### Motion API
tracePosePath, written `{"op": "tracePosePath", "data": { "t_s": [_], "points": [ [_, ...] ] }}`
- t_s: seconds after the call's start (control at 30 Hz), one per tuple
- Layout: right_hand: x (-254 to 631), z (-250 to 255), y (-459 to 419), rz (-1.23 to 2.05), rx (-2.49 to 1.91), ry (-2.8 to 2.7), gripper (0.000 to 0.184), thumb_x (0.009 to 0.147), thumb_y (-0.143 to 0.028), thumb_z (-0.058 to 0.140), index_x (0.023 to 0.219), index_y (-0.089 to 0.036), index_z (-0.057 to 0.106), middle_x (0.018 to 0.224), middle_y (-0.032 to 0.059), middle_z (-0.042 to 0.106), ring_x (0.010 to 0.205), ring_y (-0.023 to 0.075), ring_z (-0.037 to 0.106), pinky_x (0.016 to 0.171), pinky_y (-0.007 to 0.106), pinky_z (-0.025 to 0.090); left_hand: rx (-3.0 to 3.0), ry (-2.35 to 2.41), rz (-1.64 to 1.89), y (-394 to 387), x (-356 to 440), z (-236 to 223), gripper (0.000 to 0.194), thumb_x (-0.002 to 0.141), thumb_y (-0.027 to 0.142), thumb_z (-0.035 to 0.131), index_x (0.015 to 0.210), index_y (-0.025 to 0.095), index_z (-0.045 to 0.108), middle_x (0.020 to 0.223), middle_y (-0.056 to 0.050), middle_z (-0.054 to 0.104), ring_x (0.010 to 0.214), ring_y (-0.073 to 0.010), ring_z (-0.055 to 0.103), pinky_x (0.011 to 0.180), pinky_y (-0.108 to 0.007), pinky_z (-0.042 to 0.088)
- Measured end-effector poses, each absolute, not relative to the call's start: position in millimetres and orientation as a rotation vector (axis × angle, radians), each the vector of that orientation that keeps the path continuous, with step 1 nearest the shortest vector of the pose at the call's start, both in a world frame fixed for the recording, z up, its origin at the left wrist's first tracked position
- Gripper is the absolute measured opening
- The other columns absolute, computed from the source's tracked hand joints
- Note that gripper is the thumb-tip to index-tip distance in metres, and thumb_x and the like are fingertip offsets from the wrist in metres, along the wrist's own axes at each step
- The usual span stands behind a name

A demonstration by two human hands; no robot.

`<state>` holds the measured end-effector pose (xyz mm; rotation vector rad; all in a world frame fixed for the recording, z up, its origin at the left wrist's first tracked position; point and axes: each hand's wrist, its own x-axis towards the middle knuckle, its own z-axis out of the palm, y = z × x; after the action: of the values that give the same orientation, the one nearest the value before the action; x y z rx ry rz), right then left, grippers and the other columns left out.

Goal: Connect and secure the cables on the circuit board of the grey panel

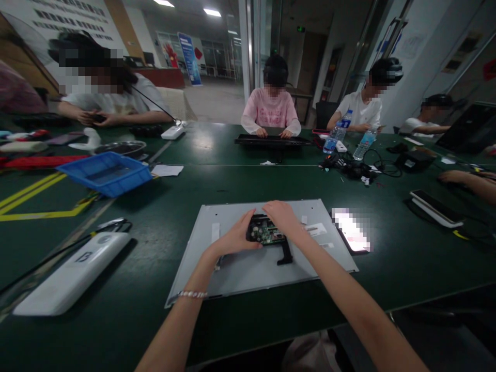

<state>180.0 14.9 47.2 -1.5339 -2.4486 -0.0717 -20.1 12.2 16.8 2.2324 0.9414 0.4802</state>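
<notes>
A green circuit board (267,232) in a black frame lies over the middle of a flat grey metal panel (248,274). My left hand (238,235) grips the board's left side, thumb along the near edge and fingers on the far side. From the upper right, my right hand (284,219) reaches over the board with bent fingers at its far edge; what its fingertips grasp is hidden. A black bracket arm (285,254) sticks out from the board toward me. White labels (315,229) show on the panel to the right.
A phone (352,230) with a lit screen lies beside the panel's right edge. At left are a white power bank (77,274) with a cable and a blue tray (108,173). Bottles (366,142) and tangled cables (351,168) stand far right. Several people sit around the table.
</notes>
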Motion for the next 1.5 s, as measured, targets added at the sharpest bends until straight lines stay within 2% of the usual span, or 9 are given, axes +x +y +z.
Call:
{"op": "tracePosePath", "data": {
  "t_s": [0.17, 0.3, 0.47, 0.73, 0.97, 1.2, 1.5],
  "points": [
    [151, 39, 20, 0.048, -1.621, -2.422, 0.026, 0.089, -0.011, 0.04, 0.097, -0.013, 0.066, 0.095, 0.0132, 0.068, 0.092, 0.0238, 0.061, 0.079, 0.031, 0.043, 2.25, 0.876, 0.525, 13, -21, 16, 0.104, 0.066, 0.04, 0.07, 0.145, 0.02, 0.005, 0.148, -0.016, 0.02, 0.136, -0.0361, 0.019, 0.11, -0.055, 0.016],
    [152, 32, 17, 0.118, -1.673, -2.409, 0.029, 0.09, -0.011, 0.037, 0.097, -0.012, 0.066, 0.099, 0.0136, 0.067, 0.094, 0.0221, 0.06, 0.081, 0.03, 0.043, 2.234, 0.913, 0.53, 14, -21, 13, 0.107, 0.064, 0.04, 0.071, 0.145, 0.022, 0.004, 0.149, -0.016, 0.018, 0.136, -0.0374, 0.018, 0.11, -0.056, 0.016],
    [153, 32, 17, 0.122, -1.687, -2.4, 0.03, 0.09, -0.012, 0.036, 0.097, -0.012, 0.065, 0.1, 0.0125, 0.067, 0.093, 0.0213, 0.061, 0.081, 0.029, 0.044, 2.206, 0.94, 0.5, 16, -20, 12, 0.11, 0.062, 0.04, 0.073, 0.145, 0.018, 0.004, 0.15, -0.017, 0.015, 0.136, -0.0371, 0.018, 0.112, -0.053, 0.015],
    [150, 36, 16, 0.092, -1.695, -2.403, 0.03, 0.089, -0.009, 0.037, 0.097, -0.013, 0.066, 0.098, 0.0122, 0.067, 0.092, 0.0214, 0.061, 0.08, 0.03, 0.044, 2.217, 0.917, 0.522, 18, -22, 9, 0.109, 0.063, 0.04, 0.072, 0.146, 0.021, 0.004, 0.15, -0.015, 0.017, 0.136, -0.0374, 0.019, 0.111, -0.054, 0.016],
    [197, 41, -12, -0.039, -1.588, -2.186, 0.026, 0.09, -0.014, 0.043, 0.104, -0.018, 0.065, 0.106, 0.0083, 0.065, 0.101, 0.0194, 0.055, 0.089, 0.03, 0.04, 2.222, 0.946, 0.507, 15, -23, 9, 0.109, 0.062, 0.039, 0.072, 0.146, 0.019, 0.005, 0.149, -0.016, 0.018, 0.136, -0.0362, 0.02, 0.111, -0.051, 0.017],
    [262, 17, -50, -0.033, -1.694, -2.045, 0.027, 0.087, -0.012, 0.046, 0.103, -0.018, 0.067, 0.104, 0.0075, 0.066, 0.099, 0.0194, 0.055, 0.09, 0.031, 0.041, 2.223, 0.971, 0.464, 15, -24, 10, 0.108, 0.065, 0.04, 0.07, 0.146, 0.018, 0.003, 0.15, -0.016, 0.015, 0.137, -0.0348, 0.018, 0.112, -0.05, 0.016],
    [266, 0, -55, 0.106, -1.669, -2.081, 0.031, 0.082, -0.011, 0.048, 0.105, -0.019, 0.066, 0.108, 0.0067, 0.065, 0.104, 0.0187, 0.055, 0.095, 0.034, 0.04, 2.232, 1.001, 0.441, 13, -22, 15, 0.108, 0.065, 0.042, 0.07, 0.146, 0.017, 0.003, 0.151, -0.016, 0.014, 0.137, -0.0337, 0.018, 0.113, -0.047, 0.016]
  ]
}}
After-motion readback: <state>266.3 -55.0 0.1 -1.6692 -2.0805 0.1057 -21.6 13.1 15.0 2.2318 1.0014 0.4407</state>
